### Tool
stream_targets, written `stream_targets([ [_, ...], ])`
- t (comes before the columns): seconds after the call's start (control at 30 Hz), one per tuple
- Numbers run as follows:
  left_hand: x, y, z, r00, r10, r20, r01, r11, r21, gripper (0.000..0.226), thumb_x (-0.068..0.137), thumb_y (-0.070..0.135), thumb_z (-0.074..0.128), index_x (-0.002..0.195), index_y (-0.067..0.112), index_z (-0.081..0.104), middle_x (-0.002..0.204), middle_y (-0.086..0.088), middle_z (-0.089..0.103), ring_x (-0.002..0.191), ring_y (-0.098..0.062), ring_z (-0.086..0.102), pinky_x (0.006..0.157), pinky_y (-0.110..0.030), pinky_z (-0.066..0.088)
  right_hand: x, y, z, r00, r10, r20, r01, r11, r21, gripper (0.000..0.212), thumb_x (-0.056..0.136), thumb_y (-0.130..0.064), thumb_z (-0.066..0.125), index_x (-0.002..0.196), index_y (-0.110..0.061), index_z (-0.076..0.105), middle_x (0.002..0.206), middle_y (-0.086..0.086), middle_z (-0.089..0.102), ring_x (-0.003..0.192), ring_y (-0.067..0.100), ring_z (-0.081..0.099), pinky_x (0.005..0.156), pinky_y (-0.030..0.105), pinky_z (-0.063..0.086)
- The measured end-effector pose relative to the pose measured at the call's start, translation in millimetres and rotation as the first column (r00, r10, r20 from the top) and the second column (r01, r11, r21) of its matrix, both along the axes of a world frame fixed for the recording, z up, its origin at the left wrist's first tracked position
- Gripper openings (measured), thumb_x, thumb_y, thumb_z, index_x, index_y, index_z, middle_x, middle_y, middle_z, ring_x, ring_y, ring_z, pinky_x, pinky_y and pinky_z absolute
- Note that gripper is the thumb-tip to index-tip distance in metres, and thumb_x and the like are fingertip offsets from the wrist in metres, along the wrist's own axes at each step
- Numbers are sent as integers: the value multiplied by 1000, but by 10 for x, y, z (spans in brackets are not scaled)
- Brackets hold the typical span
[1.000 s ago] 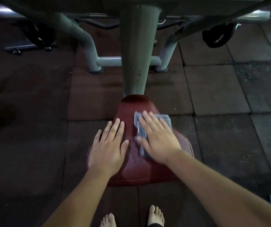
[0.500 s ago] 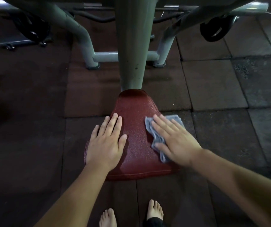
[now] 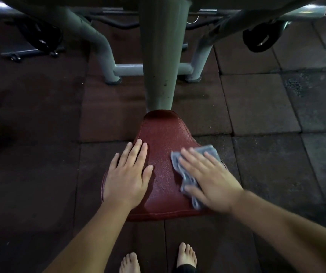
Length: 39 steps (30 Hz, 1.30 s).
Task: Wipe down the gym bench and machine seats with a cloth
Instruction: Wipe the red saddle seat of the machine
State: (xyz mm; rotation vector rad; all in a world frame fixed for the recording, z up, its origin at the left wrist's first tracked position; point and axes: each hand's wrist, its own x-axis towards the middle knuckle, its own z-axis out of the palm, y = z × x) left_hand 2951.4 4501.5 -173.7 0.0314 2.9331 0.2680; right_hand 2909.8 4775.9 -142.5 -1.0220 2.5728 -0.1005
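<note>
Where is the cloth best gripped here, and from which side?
Probably the crumpled edge of the cloth beside the right hand, approached from above the middle of the seat: it is bunched there, while the rest lies flat under the palm.

The single head-worn camera faced forward and steeply down, close above the seat [image 3: 164, 154]; bare feet [image 3: 186, 255] lay at its lower edge, the machine post [image 3: 163, 56] at its top.
</note>
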Motion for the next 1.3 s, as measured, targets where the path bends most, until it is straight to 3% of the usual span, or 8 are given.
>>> stream_targets([
  [0.1,7,0,-2,1000,3,-2,-3,1000,-2,66,108,56,12,167,26,10,174,7,5,161,-15,5,128,-47,20,-665,-456,-105,984,-178,20,179,983,-29,85,98,-69,20,166,-20,8,174,0,-2,159,16,-8,129,44,9],
  [0.23,8,-5,-16,1000,6,-9,-6,1000,-7,65,108,55,14,166,26,13,174,7,8,161,-16,7,128,-47,21,-1089,-940,-216,947,-321,7,320,945,-62,83,101,-65,33,166,-18,10,174,4,4,160,21,-3,129,45,9],
  [0.43,15,-18,-15,1000,7,1,-7,1000,15,65,108,57,11,167,29,7,174,9,2,161,-13,1,129,-46,17,-50,-350,39,988,-152,-3,152,988,-4,81,102,-68,24,166,-20,8,173,-1,-6,159,15,-12,130,44,4],
  [0.6,25,-16,-4,1000,4,2,-4,1000,23,65,108,56,12,167,27,10,174,7,5,161,-15,5,128,-47,19,489,47,118,961,-275,33,273,960,60,80,102,-71,17,166,-24,7,173,-3,-4,159,14,-11,127,45,6],
  [0.8,18,3,-6,1000,7,-3,-7,1000,3,65,108,55,12,167,27,10,174,8,4,161,-14,4,129,-46,18,-606,-774,-129,841,-541,25,541,841,-2,85,103,-66,27,165,-14,3,173,10,1,160,24,3,129,43,11],
  [0.97,11,-1,-9,1000,10,-3,-10,1000,8,65,108,55,11,166,26,14,174,7,8,161,-15,7,128,-47,21,-1073,-1166,-222,864,-503,22,503,861,-70,83,102,-65,34,165,-17,8,173,10,7,159,29,5,128,46,14],
  [1.2,2,5,40,1000,7,28,-8,999,31,66,107,57,10,167,27,10,174,8,5,161,-15,4,129,-46,18,32,-434,6,888,-460,-4,460,887,44,83,99,-70,11,166,-23,-2,173,-2,-10,159,16,-13,130,44,4],
  [1.3,-14,-29,63,998,-8,57,5,999,54,67,107,58,9,166,28,4,174,9,-2,160,-13,-4,130,-43,11,583,-552,41,886,-464,-18,465,884,47,79,102,-65,14,166,-22,-3,173,-1,-12,157,17,-19,130,47,2],
])
